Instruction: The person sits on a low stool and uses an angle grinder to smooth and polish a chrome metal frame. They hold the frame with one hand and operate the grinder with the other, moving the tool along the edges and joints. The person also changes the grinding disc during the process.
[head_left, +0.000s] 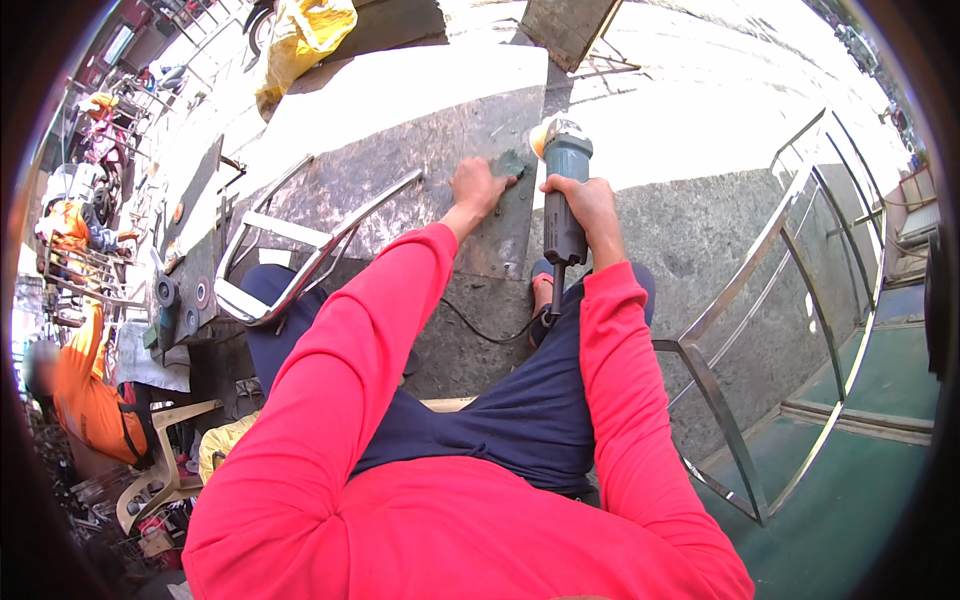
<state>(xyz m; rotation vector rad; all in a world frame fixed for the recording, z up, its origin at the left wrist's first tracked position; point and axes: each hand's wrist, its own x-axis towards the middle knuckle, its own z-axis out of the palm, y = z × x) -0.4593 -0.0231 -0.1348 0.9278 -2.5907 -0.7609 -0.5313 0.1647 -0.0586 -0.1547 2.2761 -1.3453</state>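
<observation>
My right hand [590, 206] is wrapped round the body of a blue-grey angle grinder [567, 185], held upright between my knees with its pale orange disc [541, 138] at the top. Its cord runs down and left past my foot. To the left, my left hand [477, 187] is closed low over a worn metal sheet [410, 130]. One fingertip reaches a dark green patch [513, 164] whose kind I cannot make out; anything inside the curled fingers is hidden. A shiny bent metal-tube frame [300, 235] leans by my left knee.
A large metal frame [745, 440] stands on the right, by the green floor [870, 375]. Several round discs [167, 291] lie at the left, near a co-worker in orange [95, 395] and a chair [160, 470]. A yellow sack [300, 45] sits at the back.
</observation>
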